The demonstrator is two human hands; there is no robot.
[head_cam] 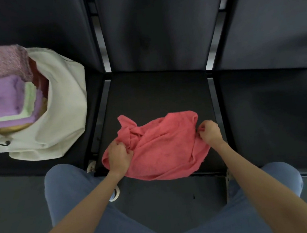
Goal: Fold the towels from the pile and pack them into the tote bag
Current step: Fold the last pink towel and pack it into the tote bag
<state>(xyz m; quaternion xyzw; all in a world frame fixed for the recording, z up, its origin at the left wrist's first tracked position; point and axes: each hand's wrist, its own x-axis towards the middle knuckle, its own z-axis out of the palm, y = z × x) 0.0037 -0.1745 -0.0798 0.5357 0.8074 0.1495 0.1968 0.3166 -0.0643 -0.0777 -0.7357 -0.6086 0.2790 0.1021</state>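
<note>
The crumpled coral-red towel (159, 148) lies bunched between your hands, your left hand (119, 156) gripping its left folds and your right hand (209, 132) seemingly pinching its right edge, on the black seat (156, 93), with the cream tote bag (63, 114) of folded towels (1, 98) well left.

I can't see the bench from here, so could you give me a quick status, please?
Left hand and right hand both grip the red towel, still crumpled on the seat. Tote bag holds folded towels. Nothing in the way.
</note>
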